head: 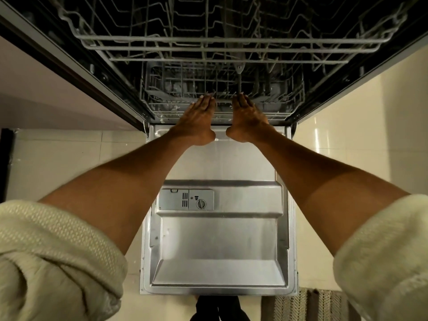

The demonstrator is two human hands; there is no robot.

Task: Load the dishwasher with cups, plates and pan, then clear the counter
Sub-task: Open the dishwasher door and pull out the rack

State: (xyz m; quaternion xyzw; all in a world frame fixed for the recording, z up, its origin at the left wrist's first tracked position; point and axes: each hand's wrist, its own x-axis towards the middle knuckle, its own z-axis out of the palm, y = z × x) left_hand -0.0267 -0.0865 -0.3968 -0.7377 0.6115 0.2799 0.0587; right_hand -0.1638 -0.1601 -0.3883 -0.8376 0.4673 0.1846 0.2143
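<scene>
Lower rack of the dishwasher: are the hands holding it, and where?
Both the left hand and right hand reach the front rim of the lower rack, near its middle. Whether the fingertips hook the wire cannot be told.

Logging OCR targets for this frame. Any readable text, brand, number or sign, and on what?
No readable words, brands or numbers anywhere.
Detergent dispenser on the open dishwasher door: small bar marks beside its round cap, symbols only, not text.
Lower rack, which both hands touch: no label visible.

Upper rack [231, 40] above lower rack [222, 98] — door [217, 239] before
</scene>
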